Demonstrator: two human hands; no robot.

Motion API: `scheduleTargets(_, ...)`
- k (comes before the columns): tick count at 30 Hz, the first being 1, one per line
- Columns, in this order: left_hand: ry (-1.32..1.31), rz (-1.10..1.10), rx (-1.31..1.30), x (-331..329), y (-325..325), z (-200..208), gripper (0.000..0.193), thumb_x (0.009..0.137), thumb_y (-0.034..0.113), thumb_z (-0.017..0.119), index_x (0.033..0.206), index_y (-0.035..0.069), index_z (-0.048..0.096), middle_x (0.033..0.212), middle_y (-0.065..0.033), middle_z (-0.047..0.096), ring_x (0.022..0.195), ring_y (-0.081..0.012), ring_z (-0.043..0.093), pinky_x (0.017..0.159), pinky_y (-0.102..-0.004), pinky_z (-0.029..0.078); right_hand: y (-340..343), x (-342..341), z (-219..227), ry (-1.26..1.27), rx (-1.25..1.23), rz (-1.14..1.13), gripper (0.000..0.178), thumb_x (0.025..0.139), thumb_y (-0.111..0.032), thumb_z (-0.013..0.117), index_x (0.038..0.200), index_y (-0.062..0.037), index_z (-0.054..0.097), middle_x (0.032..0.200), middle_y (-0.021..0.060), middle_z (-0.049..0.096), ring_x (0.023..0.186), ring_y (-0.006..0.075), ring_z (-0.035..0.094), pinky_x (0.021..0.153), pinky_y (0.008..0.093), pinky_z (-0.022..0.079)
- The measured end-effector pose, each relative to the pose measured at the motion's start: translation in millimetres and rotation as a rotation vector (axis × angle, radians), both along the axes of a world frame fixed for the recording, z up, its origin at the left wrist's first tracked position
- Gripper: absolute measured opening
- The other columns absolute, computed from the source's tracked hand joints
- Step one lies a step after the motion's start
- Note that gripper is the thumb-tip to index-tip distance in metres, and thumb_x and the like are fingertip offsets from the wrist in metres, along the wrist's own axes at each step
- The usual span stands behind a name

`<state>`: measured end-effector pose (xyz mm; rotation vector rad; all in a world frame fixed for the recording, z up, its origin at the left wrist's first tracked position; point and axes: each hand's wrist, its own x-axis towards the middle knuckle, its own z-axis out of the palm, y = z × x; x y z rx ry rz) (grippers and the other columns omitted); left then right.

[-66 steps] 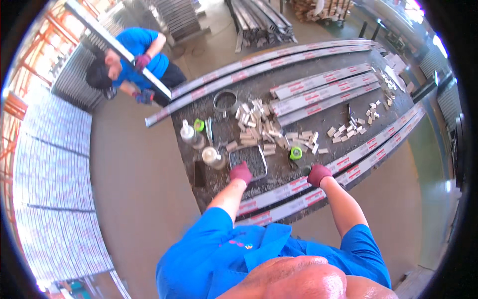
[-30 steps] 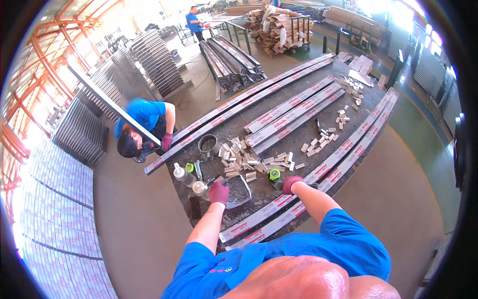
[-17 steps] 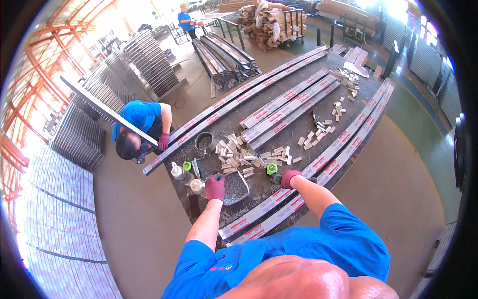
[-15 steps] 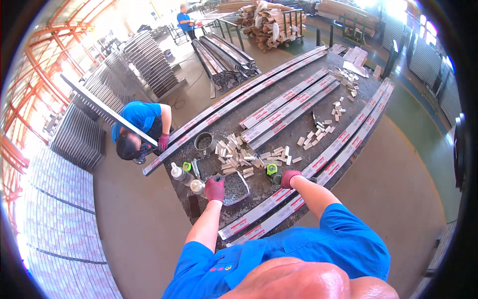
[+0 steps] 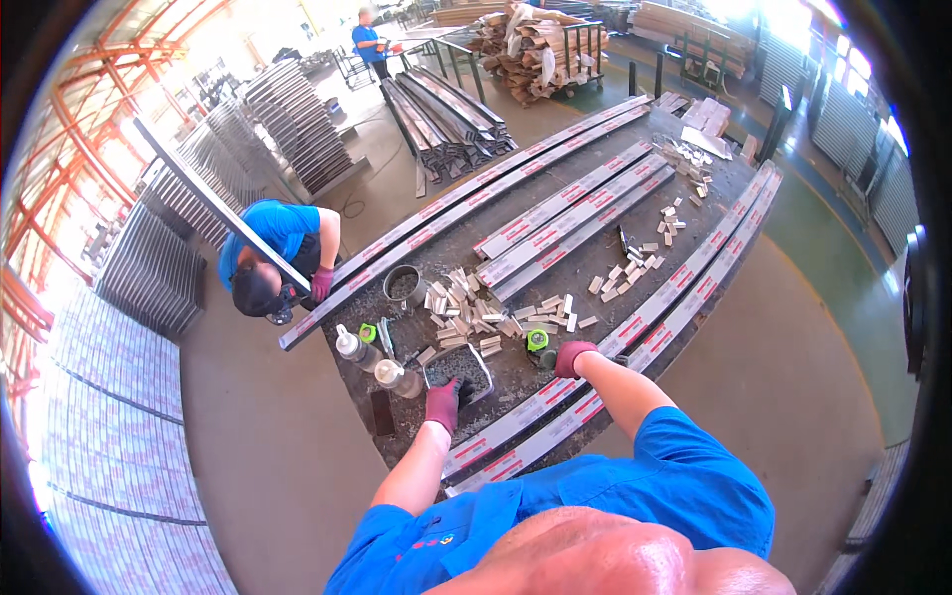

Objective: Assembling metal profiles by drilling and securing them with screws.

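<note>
My left hand (image 5: 445,402), in a maroon glove with dark fingertips, is at the near edge of a white-rimmed tray (image 5: 483,363) of small dark metal pieces. Its fingers are bent together over the contents; anything between them is too small to make out. My right hand (image 5: 573,359), gloved alike, is closed round a dark tool (image 5: 548,361) that it mostly hides, above the near long white-and-red strips (image 5: 551,396). Just beyond it sits a bright green tape measure (image 5: 537,340). Short pale blocks (image 5: 458,305) lie heaped past the tray.
Two bottles (image 5: 359,347) and a metal can (image 5: 403,285) stand left of the tray. More strips (image 5: 570,220) run along the dark table (image 5: 397,332). Across its left end, a blue-shirted co-worker (image 5: 283,238) bends over a long bar (image 5: 213,203). Stacked bars (image 5: 119,416) rise at left.
My left hand has moved from the tray's left side to its near edge, slightly right and toward me. My right hand stays almost in place.
</note>
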<state>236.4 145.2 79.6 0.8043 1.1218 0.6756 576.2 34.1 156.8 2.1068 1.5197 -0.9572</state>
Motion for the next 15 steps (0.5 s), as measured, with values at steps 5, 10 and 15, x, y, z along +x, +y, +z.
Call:
scheduleTargets(5, -0.044, 0.015, -0.088, 14.5, -41.4, 31.4, 0.024, 0.094, 0.011, 0.072, 0.117, 0.005, 0.073, 0.107, -0.0113, 0.077, 0.082, -0.0251, 0.075, 0.076, -0.0386, 0.062, -5.5, 4.1, -4.8, 0.001, 0.000, -0.031, 0.039, 0.085, -0.027, 0.062, 0.116, -0.0104, 0.079, 0.125, 0.0128, 0.075, 0.114, 0.0324, 0.073, 0.094, 0.0464, 0.057)
scheduleTargets(10, -0.048, -0.006, -0.147, 8.2, -40.2, -12.3, 0.021, 0.103, 0.016, 0.061, 0.113, 0.004, 0.075, 0.103, -0.0123, 0.079, 0.082, -0.0229, 0.077, 0.071, -0.0343, 0.061, 0.9, 6.8, -15.1, -0.003, 0.048, -0.026, 0.037, 0.083, -0.029, 0.063, 0.108, -0.0079, 0.081, 0.115, 0.0145, 0.077, 0.107, 0.0324, 0.074, 0.091, 0.0458, 0.058)
scheduleTargets(15, -0.053, 0.012, -0.234, 6.6, -42.7, -15.1, 0.021, 0.104, 0.017, 0.062, 0.116, 0.005, 0.074, 0.106, -0.0119, 0.078, 0.082, -0.0225, 0.076, 0.070, -0.0337, 0.061, 1.0, 8.1, -20.0, -0.015, 0.014, 0.012, 0.041, 0.082, -0.026, 0.063, 0.116, -0.0097, 0.079, 0.126, 0.0145, 0.074, 0.116, 0.0334, 0.072, 0.094, 0.0467, 0.057)
